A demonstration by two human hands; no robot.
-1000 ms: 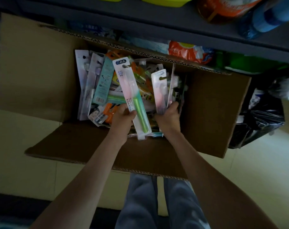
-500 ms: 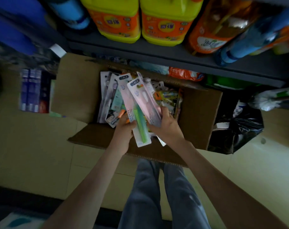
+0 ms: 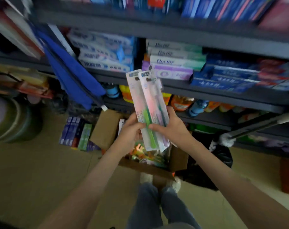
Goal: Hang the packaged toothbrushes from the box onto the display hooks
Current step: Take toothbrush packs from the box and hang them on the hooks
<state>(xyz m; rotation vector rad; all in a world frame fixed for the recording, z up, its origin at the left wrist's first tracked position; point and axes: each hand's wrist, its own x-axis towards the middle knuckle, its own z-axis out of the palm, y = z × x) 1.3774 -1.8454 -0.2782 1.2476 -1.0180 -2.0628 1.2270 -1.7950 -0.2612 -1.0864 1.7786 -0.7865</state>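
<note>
Long pink-and-white carded toothbrush packs (image 3: 147,106): several, fanned, above open brown cardboard box (image 3: 105,129); left hand (image 3: 129,134) and right hand (image 3: 171,126) both grip their lower ends.

The person wore loose trousers (image 3: 157,210) of a faded grey-blue cloth that looked like denim, softly creased down both legs. Below the cuffs showed a pair of pale, whitish shoes (image 3: 176,185) with rounded toes, their detail lost in the dim light and blur. Both forearms (image 3: 90,177) were bare from the lower edge of the view to the wrists, and the left hand (image 3: 129,129) and right hand (image 3: 171,128) were bare too.
</note>
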